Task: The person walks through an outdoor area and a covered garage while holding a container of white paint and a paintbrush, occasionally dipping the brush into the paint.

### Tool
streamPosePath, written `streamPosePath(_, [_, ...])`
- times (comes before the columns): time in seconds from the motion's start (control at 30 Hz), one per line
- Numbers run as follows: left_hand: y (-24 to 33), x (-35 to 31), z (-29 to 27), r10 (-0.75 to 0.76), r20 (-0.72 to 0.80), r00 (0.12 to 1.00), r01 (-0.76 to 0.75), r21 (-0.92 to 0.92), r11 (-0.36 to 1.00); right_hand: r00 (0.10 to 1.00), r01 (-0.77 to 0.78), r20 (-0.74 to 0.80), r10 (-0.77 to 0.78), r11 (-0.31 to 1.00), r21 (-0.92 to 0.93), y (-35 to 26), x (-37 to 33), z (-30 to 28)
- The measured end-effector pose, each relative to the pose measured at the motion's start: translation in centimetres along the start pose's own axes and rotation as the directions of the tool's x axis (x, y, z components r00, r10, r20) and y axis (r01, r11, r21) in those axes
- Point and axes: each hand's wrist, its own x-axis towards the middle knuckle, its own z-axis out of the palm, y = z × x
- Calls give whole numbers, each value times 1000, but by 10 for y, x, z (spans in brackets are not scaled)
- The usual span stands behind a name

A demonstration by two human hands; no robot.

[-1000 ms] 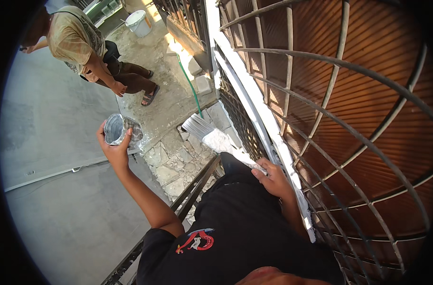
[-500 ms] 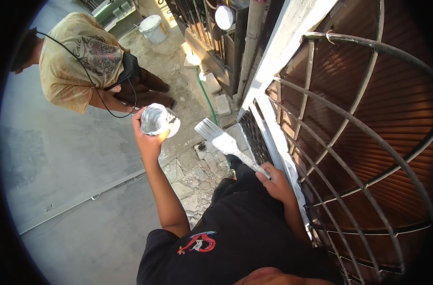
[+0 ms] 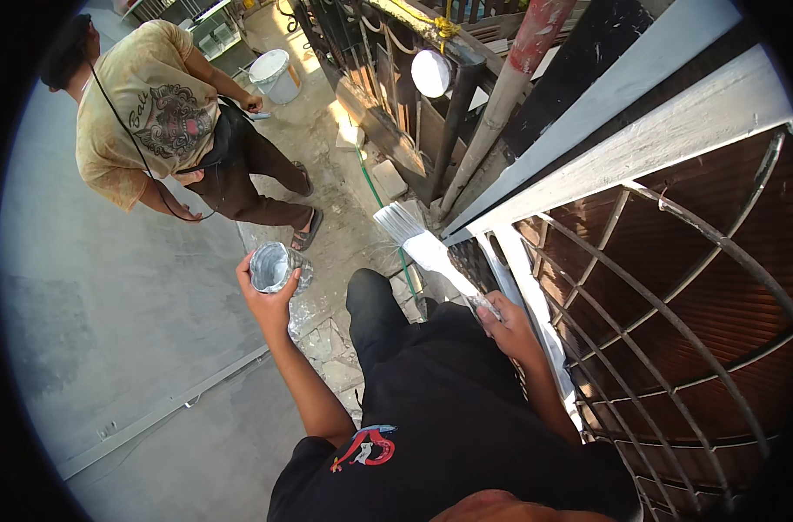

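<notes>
My left hand [image 3: 266, 300] is wrapped round a small paint-smeared pot [image 3: 304, 277], whose open mouth shows pale paint coating the inside. Out to the right, my right hand [image 3: 508, 327] grips a wide paintbrush [image 3: 433, 255] by its handle. White paint covers the brush's head and much of the handle, and its bristles point up and away to the left. The brush is apart from the pot. Beside my right forearm stands a white-painted frame [image 3: 536, 283] with a metal grille [image 3: 649, 300].
A co-worker [image 3: 157, 113] in a tie-dyed shirt stands ahead on the left, by a grey wall [image 3: 127, 331]. Farther off is a white bucket [image 3: 276, 78]. A green hose [image 3: 372, 184] runs over the rough ground near broken blocks [image 3: 389, 178]. A pole [image 3: 501, 113] leans ahead.
My view has shifted and one knee now shows in front. The pot is lower and farther from the co-worker, who has turned and straightened. Both hands keep their hold.
</notes>
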Motion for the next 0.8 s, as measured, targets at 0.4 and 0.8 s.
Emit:
streamPosePath(0.4, [-55,203,-26,-59,211,976,66,-27,997,963,-79,-263,63,996,-51,-118,153,104])
streamPosePath(0.8, [-38,392,-59,144,288,947,-106,-144,984,924,89,-380,-31,987,136,-190,207,207])
